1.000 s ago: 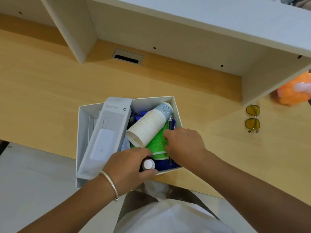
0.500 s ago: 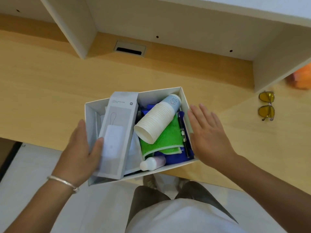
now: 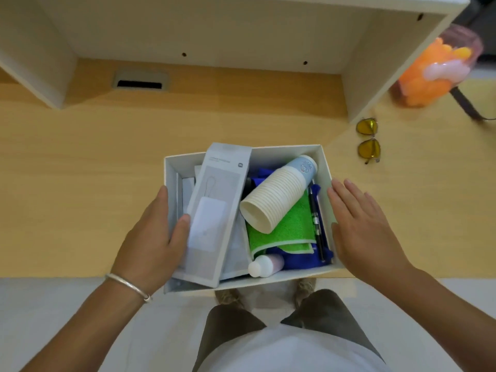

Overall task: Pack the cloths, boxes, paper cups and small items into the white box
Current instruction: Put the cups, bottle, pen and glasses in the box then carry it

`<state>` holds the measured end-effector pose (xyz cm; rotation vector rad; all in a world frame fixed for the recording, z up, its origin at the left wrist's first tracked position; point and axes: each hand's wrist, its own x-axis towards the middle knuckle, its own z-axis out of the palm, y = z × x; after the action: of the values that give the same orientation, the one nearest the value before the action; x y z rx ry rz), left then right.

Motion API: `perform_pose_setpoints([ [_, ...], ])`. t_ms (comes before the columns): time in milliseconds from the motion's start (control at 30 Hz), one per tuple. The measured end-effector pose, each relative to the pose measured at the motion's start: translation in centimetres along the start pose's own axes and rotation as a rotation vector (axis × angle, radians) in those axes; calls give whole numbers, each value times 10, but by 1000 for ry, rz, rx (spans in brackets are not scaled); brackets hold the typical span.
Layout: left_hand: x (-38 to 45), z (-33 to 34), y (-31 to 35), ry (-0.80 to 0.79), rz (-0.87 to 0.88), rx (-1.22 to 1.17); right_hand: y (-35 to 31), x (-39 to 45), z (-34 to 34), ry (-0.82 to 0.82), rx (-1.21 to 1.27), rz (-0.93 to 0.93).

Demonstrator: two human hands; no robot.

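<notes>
The white box [image 3: 284, 151] sits at the desk's near edge. Inside it lie a long grey product box [image 3: 214, 210], a stack of paper cups [image 3: 276, 194] on its side, a green cloth [image 3: 292, 226] over a blue cloth [image 3: 300, 260], a black pen [image 3: 315, 224] and a small white-capped bottle [image 3: 264, 265]. My left hand [image 3: 153, 237] holds the box's left wall, thumb over the rim touching the grey box. Straight-fingered, my right hand [image 3: 359, 226] lies flat against the outside of the right wall.
Yellow-lensed glasses [image 3: 368, 139] lie on the wooden desk to the right of the box. An orange-filled clear jar [image 3: 429, 76] stands at the far right. White shelf uprights [image 3: 375, 63] and a cable slot [image 3: 140, 81] are at the back.
Both hands came out of the box and moved to its side walls. The bottle my left hand held now lies in the box's front. The view shifted right.
</notes>
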<state>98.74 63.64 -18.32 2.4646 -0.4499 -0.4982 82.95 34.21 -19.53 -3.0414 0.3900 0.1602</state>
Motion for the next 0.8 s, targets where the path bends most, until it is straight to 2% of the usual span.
perform_pose_setpoints([
  [233,6,71,91,-21,124,-8,103,-41,-1,6,60,136],
  [567,9,157,206,-151,37,-9,250,-75,-6,122,192,109],
  [800,5,191,254,-138,9,-88,324,-67,-27,140,421,189],
])
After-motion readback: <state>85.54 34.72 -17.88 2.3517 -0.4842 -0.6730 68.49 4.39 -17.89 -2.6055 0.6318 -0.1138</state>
